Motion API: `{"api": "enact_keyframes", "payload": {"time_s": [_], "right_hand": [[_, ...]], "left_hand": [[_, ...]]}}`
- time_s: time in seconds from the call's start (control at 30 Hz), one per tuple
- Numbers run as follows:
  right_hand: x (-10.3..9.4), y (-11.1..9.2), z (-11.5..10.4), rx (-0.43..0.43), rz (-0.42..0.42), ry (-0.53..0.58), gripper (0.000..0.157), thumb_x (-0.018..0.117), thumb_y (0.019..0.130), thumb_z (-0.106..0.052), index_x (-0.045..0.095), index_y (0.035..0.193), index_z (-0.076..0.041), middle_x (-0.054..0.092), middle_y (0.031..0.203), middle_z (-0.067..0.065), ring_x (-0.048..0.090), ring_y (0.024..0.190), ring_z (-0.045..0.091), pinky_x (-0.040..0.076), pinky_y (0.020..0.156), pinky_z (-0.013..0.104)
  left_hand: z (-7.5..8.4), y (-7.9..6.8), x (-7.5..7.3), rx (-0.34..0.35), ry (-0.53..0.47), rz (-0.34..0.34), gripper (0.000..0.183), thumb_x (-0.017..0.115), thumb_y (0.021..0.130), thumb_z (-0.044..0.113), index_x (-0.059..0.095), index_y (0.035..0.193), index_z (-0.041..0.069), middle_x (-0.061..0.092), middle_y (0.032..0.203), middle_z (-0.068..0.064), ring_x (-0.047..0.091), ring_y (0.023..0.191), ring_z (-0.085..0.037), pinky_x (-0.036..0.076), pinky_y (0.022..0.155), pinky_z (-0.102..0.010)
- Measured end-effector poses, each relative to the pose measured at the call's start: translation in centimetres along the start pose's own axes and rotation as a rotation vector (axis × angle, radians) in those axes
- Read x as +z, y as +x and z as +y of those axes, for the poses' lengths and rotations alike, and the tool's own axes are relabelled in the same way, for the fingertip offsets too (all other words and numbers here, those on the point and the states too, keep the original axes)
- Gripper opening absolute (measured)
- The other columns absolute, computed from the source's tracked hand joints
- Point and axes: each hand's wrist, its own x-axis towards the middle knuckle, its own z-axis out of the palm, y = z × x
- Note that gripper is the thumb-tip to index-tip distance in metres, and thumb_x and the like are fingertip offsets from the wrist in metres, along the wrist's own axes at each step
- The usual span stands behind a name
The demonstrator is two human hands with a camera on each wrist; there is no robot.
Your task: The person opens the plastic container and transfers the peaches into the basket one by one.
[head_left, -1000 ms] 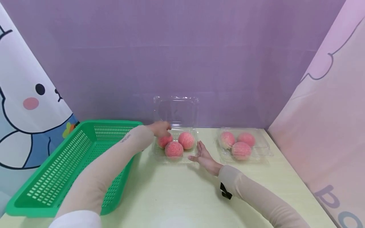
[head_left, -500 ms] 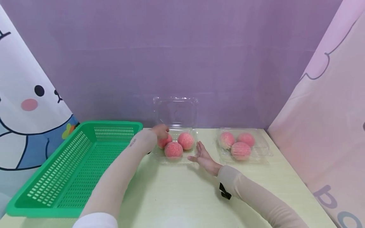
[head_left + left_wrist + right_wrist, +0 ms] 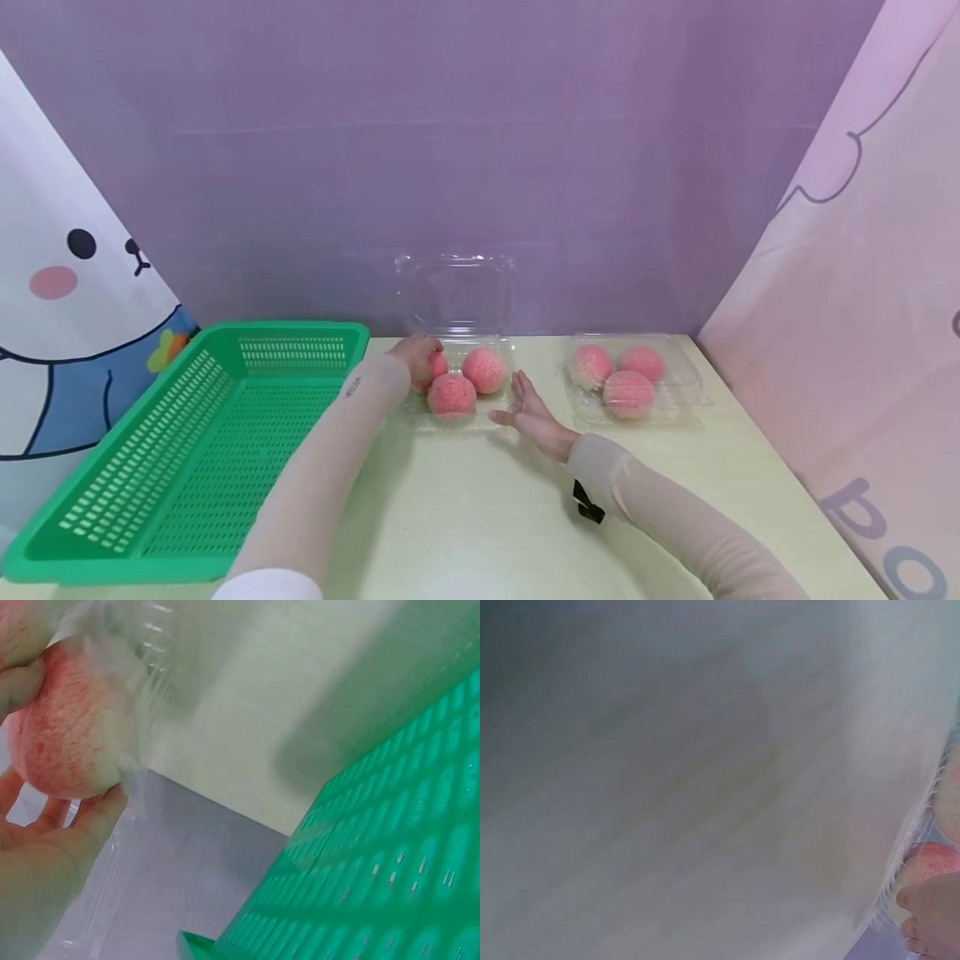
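Note:
Three pink, peach-like balls sit in a clear plastic clamshell box (image 3: 495, 414) with its lid (image 3: 456, 292) raised against the backdrop. My left hand (image 3: 414, 357) grips the back-left peach (image 3: 67, 727); in the left wrist view, its fingers and thumb curl round the pink and cream fruit. The front peach (image 3: 452, 394) and back-right peach (image 3: 484, 370) lie beside it. At the box's right side, my right hand (image 3: 536, 419) stays open, fingers spread, holding nothing. The right wrist view is mostly a blurred pale surface, with a peach (image 3: 934, 859) at its right edge.
A green perforated basket (image 3: 60, 571) stands on the left of the pale table (image 3: 450, 517), close to my left arm. To the right is a second clear box (image 3: 682, 385) with three peaches under its lowered lid. A purple cloth (image 3: 465, 150) rises behind.
My left hand has come down from above the back-left peach and now has its fingers round it. The right hand has stayed at the box's side. The head view has shifted slightly.

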Motion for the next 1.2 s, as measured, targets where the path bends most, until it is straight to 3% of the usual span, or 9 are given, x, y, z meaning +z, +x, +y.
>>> {"api": "enact_keyframes", "payload": {"time_s": [0.17, 0.4, 0.67, 0.9, 1.07, 1.2], "right_hand": [[0.1, 0.0, -0.1, -0.001, 0.005, 0.001, 0.095, 0.061, 0.086, -0.011, -0.012, 0.146, -0.010, -0.007, 0.154, 0.010, 0.000, 0.141, 0.030, 0.008, 0.112, 0.050], [0.2, -0.1, -0.2, -0.005, 0.012, -0.004, 0.096, 0.062, 0.085, -0.011, -0.012, 0.146, -0.010, -0.007, 0.154, 0.010, 0.000, 0.141, 0.031, 0.008, 0.112, 0.049], [0.2, 0.0, 0.0, -0.005, 0.014, -0.006, 0.096, 0.062, 0.085, -0.011, -0.012, 0.146, -0.010, -0.007, 0.154, 0.010, 0.001, 0.141, 0.031, 0.008, 0.112, 0.048], [0.1, 0.1, 0.1, -0.009, 0.010, -0.001, 0.097, 0.063, 0.085, -0.012, -0.012, 0.146, -0.009, -0.007, 0.154, 0.010, 0.000, 0.141, 0.030, 0.008, 0.113, 0.048], [0.2, 0.1, 0.0, -0.034, 0.011, 0.006, 0.097, 0.062, 0.084, -0.010, -0.012, 0.146, -0.008, -0.007, 0.154, 0.010, 0.000, 0.141, 0.030, 0.008, 0.113, 0.046], [0.2, 0.1, 0.0, -0.031, 0.014, 0.000, 0.097, 0.063, 0.084, -0.010, -0.012, 0.146, -0.008, -0.007, 0.154, 0.010, 0.000, 0.141, 0.031, 0.009, 0.113, 0.047]], "left_hand": [[-0.4, 0.1, 0.5, 0.032, 0.083, 0.022, 0.065, 0.069, 0.076, 0.011, 0.045, 0.135, 0.020, 0.029, 0.144, -0.013, 0.030, 0.131, -0.033, 0.033, 0.104, -0.052], [-0.7, 0.1, 1.3, 0.066, 0.183, -0.025, 0.059, 0.059, 0.086, 0.021, 0.036, 0.141, 0.023, 0.024, 0.149, -0.013, 0.023, 0.136, -0.036, 0.022, 0.108, -0.055], [-1.2, 0.8, 1.8, 0.115, 0.272, 0.024, 0.058, 0.061, 0.085, 0.021, 0.040, 0.139, 0.022, 0.032, 0.147, -0.012, 0.030, 0.134, -0.035, 0.027, 0.107, -0.054], [-1.9, 1.5, 2.3, 0.211, 0.377, 0.095, 0.058, 0.070, 0.076, 0.022, 0.048, 0.130, 0.020, 0.050, 0.130, -0.011, 0.048, 0.118, -0.032, 0.038, 0.100, -0.049], [-2.1, 1.7, 2.3, 0.251, 0.407, 0.135, 0.060, 0.074, 0.069, 0.019, 0.051, 0.125, 0.019, 0.054, 0.118, -0.009, 0.053, 0.106, -0.029, 0.043, 0.095, -0.046], [-2.3, 1.9, 2.5, 0.255, 0.396, 0.128, 0.060, 0.073, 0.070, 0.019, 0.050, 0.126, 0.020, 0.052, 0.121, -0.009, 0.052, 0.108, -0.030, 0.042, 0.097, -0.048]]}}
